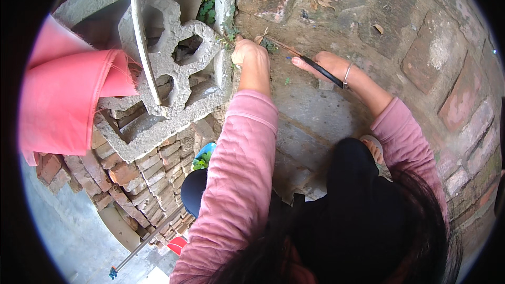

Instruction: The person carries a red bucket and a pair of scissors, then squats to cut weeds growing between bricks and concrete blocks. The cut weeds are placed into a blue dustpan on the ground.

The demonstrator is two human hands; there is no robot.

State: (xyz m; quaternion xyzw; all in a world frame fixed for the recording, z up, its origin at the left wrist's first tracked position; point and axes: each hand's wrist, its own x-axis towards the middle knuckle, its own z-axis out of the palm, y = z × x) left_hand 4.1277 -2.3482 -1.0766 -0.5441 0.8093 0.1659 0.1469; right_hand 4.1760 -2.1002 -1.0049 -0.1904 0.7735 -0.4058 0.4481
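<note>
My left hand point(251, 56) is curled low against the edge of an openwork concrete block point(203, 33), closed on small green weeds point(229, 36) at its foot. The fingertips are mostly hidden. Beside its knuckles is a dry brown leaf point(260, 37). A hand tool point(321, 71) with a black handle and a narrow, rusty metal end lies in the grip of my right hand point(329, 62). The metal end points left, close to my left hand and by a small green plant point(270, 45) on the soil. Its exact kind is unclear.
Pink cloth point(67, 102) and a pale pole point(141, 35) rest over the concrete block. Stacked bricks point(146, 181) stand at lower left, near a metal rod point(146, 241). A brick wall point(428, 53) curves up the right side. Grey paving point(315, 112) lies before my knees.
</note>
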